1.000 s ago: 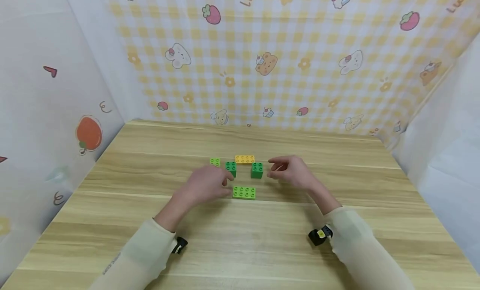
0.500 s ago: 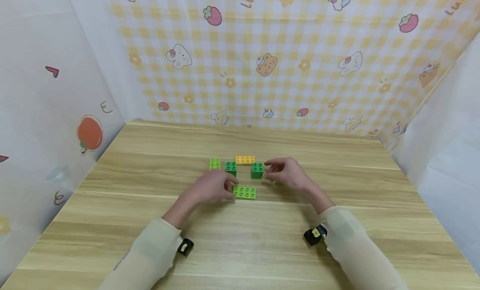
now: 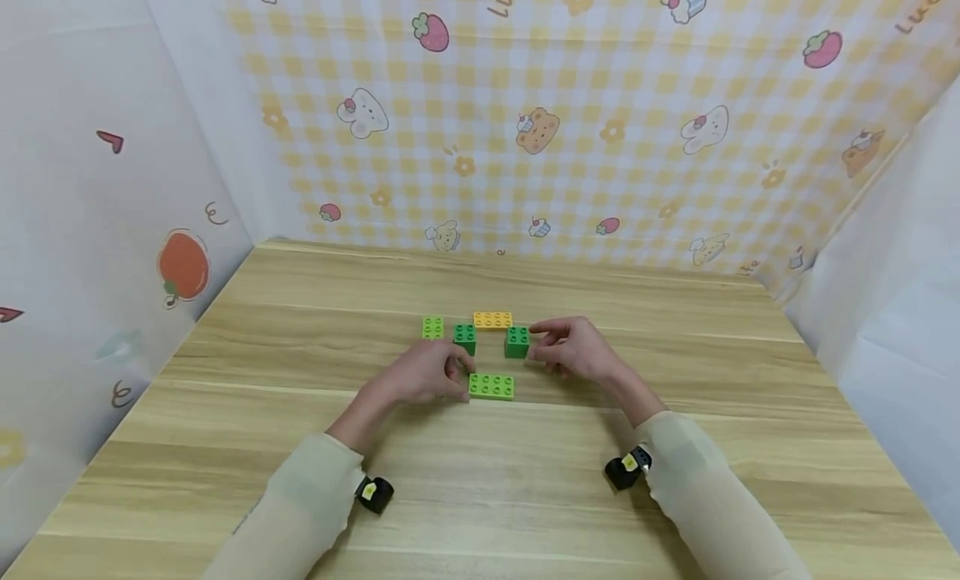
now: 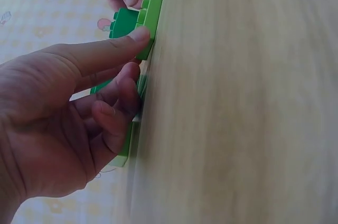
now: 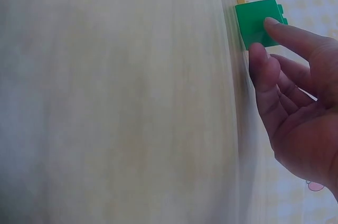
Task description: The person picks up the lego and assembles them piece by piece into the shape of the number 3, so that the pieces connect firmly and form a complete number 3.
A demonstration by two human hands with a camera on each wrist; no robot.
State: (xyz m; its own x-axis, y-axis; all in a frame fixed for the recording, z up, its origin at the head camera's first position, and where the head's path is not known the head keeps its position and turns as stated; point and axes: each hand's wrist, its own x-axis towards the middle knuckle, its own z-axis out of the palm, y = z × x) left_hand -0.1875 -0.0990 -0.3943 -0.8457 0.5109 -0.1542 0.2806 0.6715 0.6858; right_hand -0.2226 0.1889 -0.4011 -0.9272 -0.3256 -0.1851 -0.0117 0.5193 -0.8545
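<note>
My left hand (image 3: 429,372) is at the left end of a flat lime green building brick (image 3: 492,387) with two rows of studs. In the left wrist view the thumb (image 4: 119,49) overlaps that brick's near end, and the other fingers curl loosely below. My right hand (image 3: 577,347) is beside the right-hand dark green brick (image 3: 517,343), a tall block with studs on top. Its fingertips (image 5: 272,22) are right at that block's side, not wrapped round it. A second dark green brick (image 3: 465,338) stands just beyond the left hand, which partly covers it.
A flat yellow brick (image 3: 492,320) lies behind the two dark green bricks. Another lime brick (image 3: 432,327) is at their left, its front part hidden by the left hand. All lie on a wooden table (image 3: 480,497), with a checked cloth (image 3: 555,80) behind it.
My left hand has drawn slightly nearer, uncovering more of the left lime brick. My right hand has shifted left, up to the dark green brick. The bricks stay in place.
</note>
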